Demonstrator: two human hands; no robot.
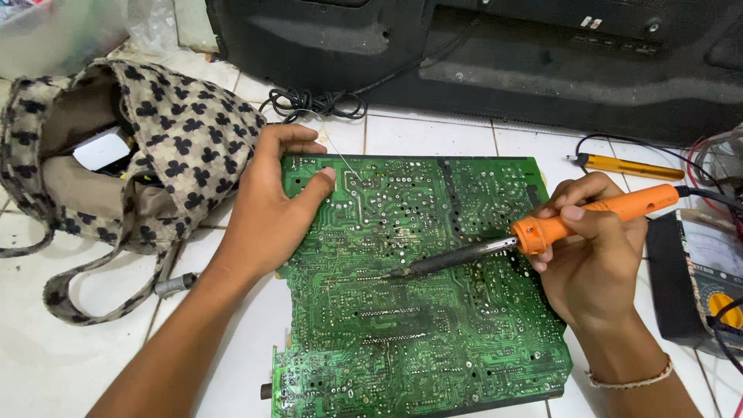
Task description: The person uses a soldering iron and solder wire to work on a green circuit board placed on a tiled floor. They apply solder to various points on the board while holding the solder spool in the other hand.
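Green and flat, the big circuit board (418,310) with its many tiny silver dots lies closest to me, solder side up, on the white tiled floor (46,364). It fills the middle of my view, and a dark smudge sits near its centre.

My left hand (271,209) rests on the board's upper left edge. Its thumb presses down on the green face and its fingers curl over the top edge, so it is pinching the board and holding it down. A thin silver wire (340,159) runs up from beside the thumb tip. I cannot tell if the thumb is touching it.

My right hand (592,255) is wrapped tight around the orange handle of the soldering iron (534,232). The fingers are closed on it and the thumb lies on top. The iron's dark metal shaft slants down to the left, and its tip touches the board near the middle. A thin pale bracelet (628,381) is on that wrist.

To the left, a beige cloth bag with black clover shapes (155,147) lies open on the floor, just beside the board. Above the board is a large black plastic casing (480,62), with a bundle of black cable (309,103) in front of it. To the upper right lies a yellow pen-shaped tool (631,166). At the far right sits a black meter with a yellow dial (708,279), close to my right hand.
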